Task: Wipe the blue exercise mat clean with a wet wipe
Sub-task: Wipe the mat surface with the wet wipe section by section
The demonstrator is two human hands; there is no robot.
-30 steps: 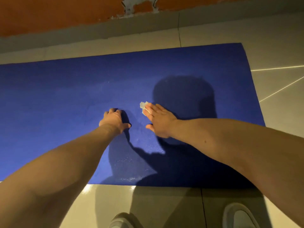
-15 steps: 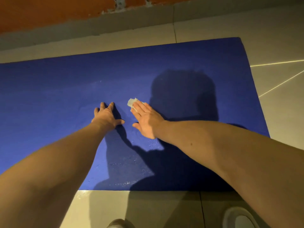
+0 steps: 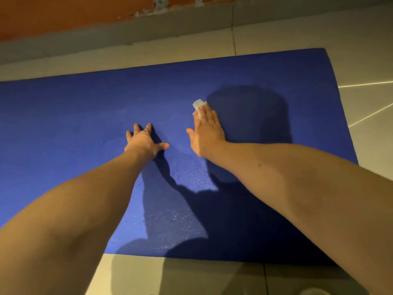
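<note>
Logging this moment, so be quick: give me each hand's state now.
Left hand: open, fingers spread, resting on the blue mat, holding nothing.
Right hand: open, straight fingers pressing the wet wipe onto the mat.

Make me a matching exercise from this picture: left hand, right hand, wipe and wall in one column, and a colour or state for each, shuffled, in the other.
1. left hand
2. right hand
3. wipe
4. wall

A. white
B. presses the wipe with straight fingers
C. orange
D. spread on the mat, holding nothing

Pairs: 1-D, 2-B, 3-A, 4-C
</note>
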